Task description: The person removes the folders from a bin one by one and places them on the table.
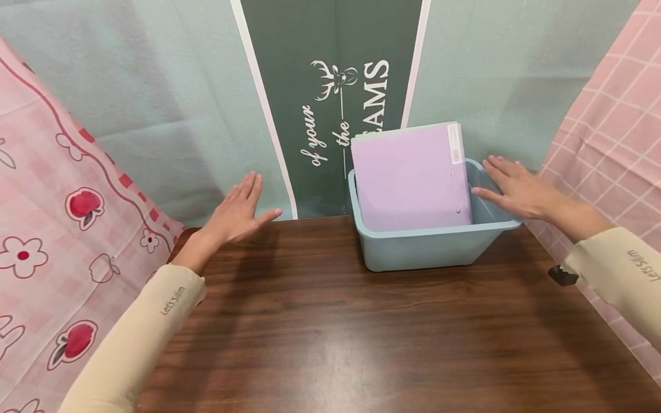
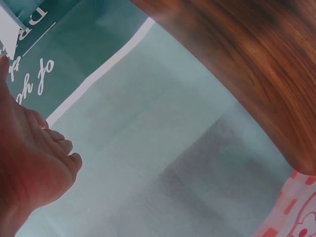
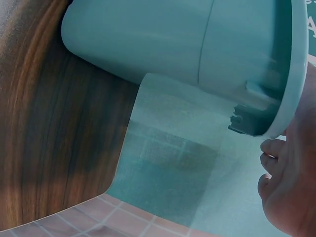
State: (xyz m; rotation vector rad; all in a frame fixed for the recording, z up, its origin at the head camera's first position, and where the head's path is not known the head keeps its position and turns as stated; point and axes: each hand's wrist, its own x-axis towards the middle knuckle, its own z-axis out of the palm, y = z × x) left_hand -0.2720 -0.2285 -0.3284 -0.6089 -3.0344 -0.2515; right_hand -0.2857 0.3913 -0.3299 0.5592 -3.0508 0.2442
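A light blue plastic bin (image 1: 418, 252) stands at the back right of the wooden table. Leaning upright inside it is a lilac folder (image 1: 408, 178) with a white barcode label and two metal snaps; a pale green edge shows behind it. My right hand (image 1: 521, 189) is held over the bin's right end, fingers extended and thumb apart. In the right wrist view, that hand (image 3: 291, 182) appears right beside the bin's rim (image 3: 298, 64). My left hand (image 1: 232, 212), fingers straight and thumb spread, is near the table's back left corner, holding nothing.
A green cloth (image 1: 335, 34) with white lettering and a deer head hangs behind the brown table (image 1: 320, 321). Pink patterned cloth (image 1: 46, 229) borders the left side, and pink checked cloth (image 1: 614, 115) the right. A small black object (image 1: 563, 275) shows at the right cuff.
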